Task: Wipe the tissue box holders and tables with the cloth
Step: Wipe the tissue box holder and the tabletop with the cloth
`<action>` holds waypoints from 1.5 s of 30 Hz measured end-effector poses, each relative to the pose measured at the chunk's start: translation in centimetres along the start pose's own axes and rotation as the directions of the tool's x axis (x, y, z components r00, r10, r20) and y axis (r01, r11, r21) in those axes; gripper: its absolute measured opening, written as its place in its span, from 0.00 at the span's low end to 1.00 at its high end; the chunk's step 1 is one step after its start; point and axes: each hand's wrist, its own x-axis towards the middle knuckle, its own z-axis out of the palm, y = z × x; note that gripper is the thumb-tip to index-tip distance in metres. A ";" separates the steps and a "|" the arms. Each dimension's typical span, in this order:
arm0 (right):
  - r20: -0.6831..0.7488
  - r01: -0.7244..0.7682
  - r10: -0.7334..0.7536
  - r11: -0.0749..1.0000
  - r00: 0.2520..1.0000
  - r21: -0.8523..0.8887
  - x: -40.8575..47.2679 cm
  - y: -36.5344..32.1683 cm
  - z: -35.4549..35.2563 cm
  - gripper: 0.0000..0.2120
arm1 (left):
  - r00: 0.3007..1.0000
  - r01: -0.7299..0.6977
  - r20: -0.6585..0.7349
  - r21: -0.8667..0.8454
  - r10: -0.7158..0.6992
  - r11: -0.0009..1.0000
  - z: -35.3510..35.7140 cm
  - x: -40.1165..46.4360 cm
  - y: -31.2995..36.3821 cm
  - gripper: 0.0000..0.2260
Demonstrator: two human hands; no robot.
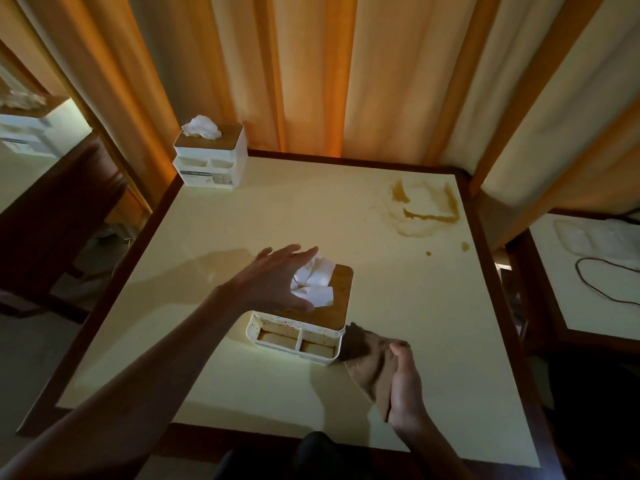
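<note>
A white tissue box holder [304,336] with a wooden lid and white tissues stands in the middle of the cream table [242,386]. Its front compartments are speckled with brown dirt. My left hand [277,282] hovers with spread fingers over the holder's left side, by the tissues. My right hand [405,386] grips a brown cloth [367,358] whose tip touches the holder's right front corner. A second white holder [211,157] sits at the table's far left corner.
A brown spill stain [426,209] with a few drops marks the table's far right. Orange and cream curtains hang behind. A dark chair stands at the left, and another table [588,299] with a black cable [599,282] is at the right.
</note>
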 end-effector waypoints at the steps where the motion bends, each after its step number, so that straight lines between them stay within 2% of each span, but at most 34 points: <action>1: 0.034 0.007 -0.008 1.000 0.999 0.016 0.0 -0.3 0.1 0.21 | 0.999 -0.011 -0.049 -0.019 0.010 1.000 -0.1 0.3 -0.2 0.43; 3: 0.057 0.066 -0.068 0.998 0.996 0.021 -0.3 -1.7 0.8 0.20 | 0.986 -0.056 -0.161 -0.084 0.042 0.995 -0.2 0.6 -0.9 0.31; 5: 0.067 0.226 -0.223 0.973 0.973 -0.054 -0.3 -3.2 1.6 0.18 | 0.967 -0.111 -0.242 -0.142 0.074 0.984 0.1 0.4 -1.7 0.22; 7: 0.163 0.498 -0.471 0.837 0.867 -0.225 -0.1 -4.6 2.8 0.18 | 0.955 -0.099 -0.293 -0.196 0.038 0.976 0.6 -0.1 -1.9 0.19; 10: 0.353 0.767 -0.681 0.575 0.642 -0.285 0.1 -6.1 5.2 0.21 | 0.929 -0.046 -0.354 -0.407 -0.111 0.912 1.1 -0.5 -1.8 0.18; 12: 0.560 0.871 -0.670 0.330 0.487 -0.363 1.1 -6.1 6.2 0.22 | 0.915 -0.035 -0.368 -0.482 -0.166 0.876 1.5 -0.6 -1.6 0.18; 15: 0.691 0.895 -0.602 0.096 0.401 -0.436 3.5 -5.0 4.9 0.22 | 0.906 -0.002 -0.379 -0.455 -0.191 0.890 2.7 -0.3 -1.3 0.20; 17: 0.756 0.912 -0.580 -0.055 0.303 -0.407 3.7 -4.0 3.3 0.22 | 0.890 -0.011 -0.412 -0.449 -0.196 0.893 3.5 -0.2 -1.0 0.20; 19: 0.826 0.925 -0.518 -0.154 0.225 -0.348 3.1 -3.4 2.1 0.23 | 0.869 -0.025 -0.451 -0.455 -0.206 0.890 4.0 0.0 -1.1 0.18; 23: 0.935 0.935 -0.339 -0.285 0.108 -0.211 2.7 -4.0 0.4 0.23 | 0.862 -0.046 -0.469 -0.447 -0.191 0.893 4.1 0.0 -1.4 0.17; 25: 0.951 0.914 -0.289 -0.346 0.110 -0.211 4.0 -5.7 0.9 0.23 | 0.867 -0.081 -0.479 -0.410 -0.139 0.909 3.9 -0.1 -1.2 0.18; 26: 0.945 0.900 -0.297 -0.361 0.138 -0.245 4.6 -6.7 1.6 0.23 | 0.868 -0.093 -0.481 -0.396 -0.120 0.913 3.8 -0.1 -1.2 0.18; 28: 0.918 0.879 -0.339 -0.348 0.207 -0.327 6.0 -7.9 2.8 0.24 | 0.866 -0.093 -0.485 -0.392 -0.120 0.915 3.8 -0.2 -1.2 0.16; 29: 0.910 0.878 -0.356 -0.338 0.215 -0.340 6.3 -8.1 3.2 0.24 | 0.864 -0.081 -0.485 -0.395 -0.133 0.915 3.9 -0.1 -1.2 0.16; 32: 0.918 0.912 -0.364 -0.304 0.156 -0.276 5.7 -7.0 2.8 0.22 | 0.870 -0.060 -0.473 -0.386 -0.142 0.921 4.0 -0.1 -1.4 0.18; 36: 0.968 0.944 -0.250 -0.318 0.008 -0.090 4.1 -4.9 0.7 0.21 | 0.872 -0.063 -0.472 -0.372 -0.130 0.926 3.9 -0.1 -1.5 0.21; 38: 0.977 0.942 -0.215 -0.330 -0.010 -0.063 4.7 -5.5 0.9 0.21 | 0.873 -0.066 -0.470 -0.374 -0.127 0.925 4.0 -0.1 -1.5 0.22; 39: 0.976 0.934 -0.215 -0.346 0.017 -0.092 5.4 -5.9 1.2 0.21 | 0.875 -0.062 -0.466 -0.381 -0.134 0.922 4.0 -0.1 -1.5 0.23; 42: 0.930 0.906 -0.325 -0.320 0.172 -0.279 7.3 -7.3 2.5 0.23 | 0.881 -0.012 -0.431 -0.432 -0.194 0.902 4.0 -0.2 -1.2 0.25; 43: 0.899 0.901 -0.377 -0.274 0.222 -0.337 7.6 -7.6 3.0 0.22 | 0.882 0.009 -0.417 -0.452 -0.220 0.892 4.0 -0.3 -1.1 0.27; 44: 0.847 0.898 -0.448 -0.185 0.285 -0.400 7.4 -7.4 3.5 0.21 | 0.882 0.031 -0.401 -0.474 -0.247 0.880 4.0 -0.3 -1.1 0.28; 45: 0.754 0.885 -0.543 -0.044 0.369 -0.464 6.5 -7.4 4.2 0.20 | 0.880 0.047 -0.390 -0.494 -0.270 0.868 4.0 -0.4 -1.0 0.29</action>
